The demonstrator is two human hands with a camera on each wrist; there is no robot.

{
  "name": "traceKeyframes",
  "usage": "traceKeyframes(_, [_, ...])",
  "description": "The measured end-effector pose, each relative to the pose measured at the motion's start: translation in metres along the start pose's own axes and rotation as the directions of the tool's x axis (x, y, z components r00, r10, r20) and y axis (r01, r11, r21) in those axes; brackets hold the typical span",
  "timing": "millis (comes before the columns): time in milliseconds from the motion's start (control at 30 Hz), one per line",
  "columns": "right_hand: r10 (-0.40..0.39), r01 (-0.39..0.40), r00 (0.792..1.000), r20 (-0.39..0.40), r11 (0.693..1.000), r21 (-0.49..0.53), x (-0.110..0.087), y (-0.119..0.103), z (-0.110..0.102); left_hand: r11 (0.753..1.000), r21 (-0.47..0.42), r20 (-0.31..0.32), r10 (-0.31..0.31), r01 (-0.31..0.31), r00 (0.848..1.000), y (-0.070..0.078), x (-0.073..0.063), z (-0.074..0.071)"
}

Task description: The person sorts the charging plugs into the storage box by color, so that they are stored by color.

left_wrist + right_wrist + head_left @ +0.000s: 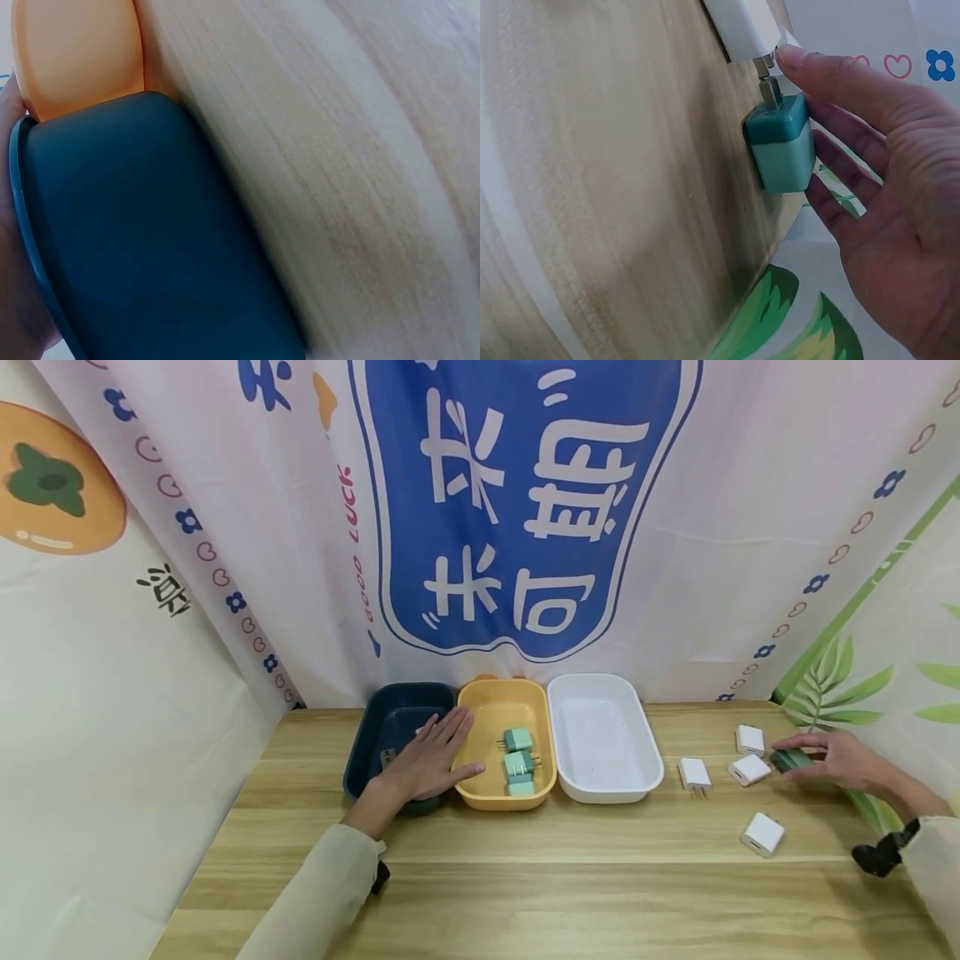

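Observation:
My left hand lies with straight fingers across the adjoining rims of the dark blue tray and the yellow tray. In the left wrist view only an edge of that hand shows beside the blue tray wall. At the table's right edge, my right hand is around a two-tone green plug charger. Its fingers reach along the charger's far side, while the thumb extends past the metal prongs, apart from the body. A white charger lies close to those prongs.
Several green chargers lie in the yellow tray. A white tray stands to its right. More white chargers are scattered on the wooden table, one nearer the front. A printed curtain hangs behind the trays.

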State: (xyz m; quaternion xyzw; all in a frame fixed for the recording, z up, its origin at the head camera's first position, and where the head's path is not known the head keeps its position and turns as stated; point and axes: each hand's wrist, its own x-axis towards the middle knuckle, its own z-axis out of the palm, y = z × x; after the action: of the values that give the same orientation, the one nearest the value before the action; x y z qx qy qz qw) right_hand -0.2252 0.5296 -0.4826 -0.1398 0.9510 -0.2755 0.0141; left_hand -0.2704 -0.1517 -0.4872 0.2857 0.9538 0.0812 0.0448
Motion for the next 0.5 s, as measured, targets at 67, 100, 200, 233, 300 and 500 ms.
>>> traceKeyframes(67, [-0.002, 0.001, 1.0, -0.009, 1.0, -0.018, -0.0008, 0.0002, 0.0012, 1.0, -0.004, -0.009, 0.008, -0.008, 1.0, -0.0009, 0.0001, 0.0011])
traceKeyframes(100, [-0.002, 0.002, 1.0, -0.013, 1.0, -0.025, -0.0012, 0.0001, 0.0017, 1.0, -0.003, -0.009, 0.01, -0.01, 1.0, -0.0012, 0.0001, 0.0015])
traceKeyframes(200, [0.005, -0.005, 1.0, -0.008, 1.0, -0.022, -0.0027, -0.0017, 0.0025, 1.0, 0.001, -0.011, 0.014, -0.014, 1.0, -0.0016, 0.0001, 0.0019])
traceKeyframes(233, [0.008, -0.008, 1.0, -0.007, 1.0, -0.019, -0.0032, -0.0022, 0.0027, 1.0, 0.004, -0.01, 0.013, -0.013, 1.0, -0.0017, 0.0003, 0.002])
traceKeyframes(300, [0.017, -0.017, 1.0, 0.003, 1.0, -0.015, -0.0039, -0.0035, 0.0029, 1.0, 0.005, -0.007, 0.011, -0.011, 1.0, -0.0014, 0.0001, 0.0012])
traceKeyframes(500, [0.021, -0.022, 1.0, -0.005, 0.998, -0.052, -0.0055, -0.0028, 0.0041, 1.0, 0.004, -0.008, 0.015, -0.015, 1.0, -0.0012, 0.0, -0.0001])
